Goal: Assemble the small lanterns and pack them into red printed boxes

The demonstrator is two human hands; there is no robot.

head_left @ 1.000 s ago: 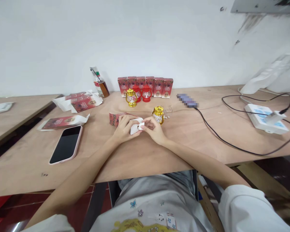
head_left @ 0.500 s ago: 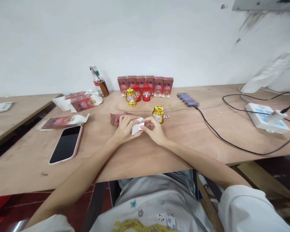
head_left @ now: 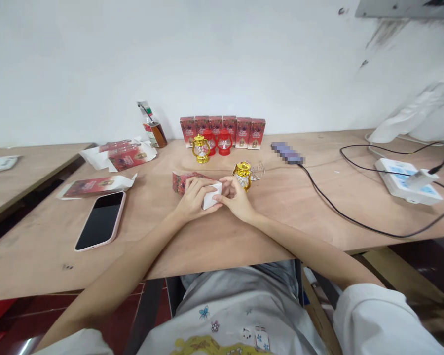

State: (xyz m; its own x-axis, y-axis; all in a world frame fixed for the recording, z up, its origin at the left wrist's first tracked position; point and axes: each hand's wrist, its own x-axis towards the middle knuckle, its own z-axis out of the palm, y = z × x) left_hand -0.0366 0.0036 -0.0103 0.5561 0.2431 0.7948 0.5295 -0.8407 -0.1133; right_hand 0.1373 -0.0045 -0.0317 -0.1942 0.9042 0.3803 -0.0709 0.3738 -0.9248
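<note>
A red printed carton [head_left: 183, 181] lies on its side at the middle of the table, its white end facing right. My left hand [head_left: 195, 199] is wrapped around the carton near that end. Against the white end, my right hand [head_left: 237, 199] presses with thumb and fingers pinched at its edge; the fingertips are partly hidden. Just behind my right hand stands a gold mini lantern [head_left: 243, 172] with a clear globe. Beside it are thin wire pieces [head_left: 258, 170] and small round bits.
Several red cartons [head_left: 257, 133] stand along the wall behind a gold lantern [head_left: 201, 149] and two red lanterns [head_left: 225, 143]. Flattened cartons [head_left: 128, 157], a bottle [head_left: 157, 134] and a phone [head_left: 101, 222] lie left. Right are a cabled device [head_left: 286, 153] and a power strip [head_left: 407, 180].
The small white flap that stuck out between my fingers now sits against the carton's end. Carton and left hand have shifted slightly right.
</note>
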